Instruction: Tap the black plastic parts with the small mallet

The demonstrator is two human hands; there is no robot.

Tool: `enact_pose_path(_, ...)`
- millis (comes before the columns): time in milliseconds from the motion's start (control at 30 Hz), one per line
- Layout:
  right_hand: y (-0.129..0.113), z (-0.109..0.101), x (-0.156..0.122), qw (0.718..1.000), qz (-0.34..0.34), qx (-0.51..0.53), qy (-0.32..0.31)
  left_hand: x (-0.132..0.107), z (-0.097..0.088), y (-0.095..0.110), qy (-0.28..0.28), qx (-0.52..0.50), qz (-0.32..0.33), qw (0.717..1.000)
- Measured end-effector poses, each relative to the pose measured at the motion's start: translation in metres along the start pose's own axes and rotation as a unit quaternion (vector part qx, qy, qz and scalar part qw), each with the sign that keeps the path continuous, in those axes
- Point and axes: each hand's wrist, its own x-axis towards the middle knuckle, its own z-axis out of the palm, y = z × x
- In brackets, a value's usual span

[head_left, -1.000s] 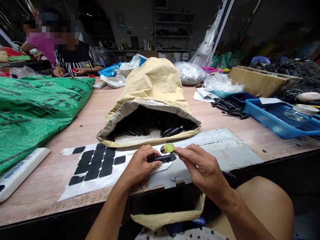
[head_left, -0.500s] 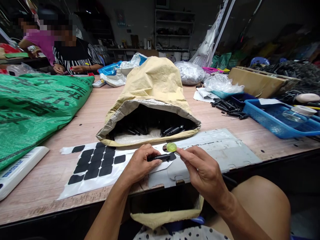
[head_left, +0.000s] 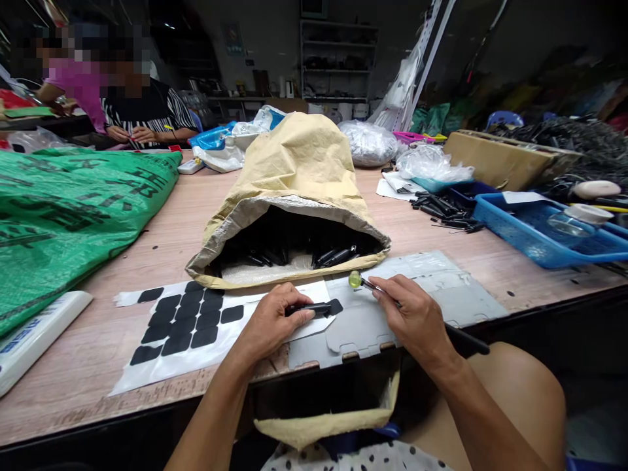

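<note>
My left hand (head_left: 277, 317) pinches a short black tube-like piece (head_left: 318, 308) over the edge of the white sheet. A dark rounded square (head_left: 336, 305) shows at the piece's far end; whether they touch I cannot tell. My right hand (head_left: 412, 317) is wrapped round the shaft of a small hammer with a translucent yellow-green head (head_left: 355, 280) and a black grip (head_left: 468, 341). The hammer head is raised, apart from the black piece. Beneath both hands lie a grey board (head_left: 363, 333) and a white sheet with black rounded squares (head_left: 184, 320).
A tan sack (head_left: 304, 154) lies with its mouth towards me, black pieces (head_left: 336, 256) inside. Left are a green sack (head_left: 78, 209) and a white box (head_left: 44, 333). Right, a blue basket (head_left: 534, 235) stands near loose black pieces (head_left: 441, 209). Two people sit far left.
My right hand has moved the hammer to the right and slightly up, away from the black piece. My left hand still holds the piece in nearly the same place.
</note>
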Motion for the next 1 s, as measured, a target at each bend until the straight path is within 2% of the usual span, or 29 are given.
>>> enact_pose_path(200,0.018,0.011,-0.008,0.997,-0.013,-0.074,0.004,-0.001,0.0,-0.001,-0.003,-0.003,0.01,1.0)
enact_pose_path(1000,0.012,0.011,-0.01,0.995,-0.008,-0.095,0.015,0.0,0.002,0.0,-0.015,0.077,0.027,0.997)
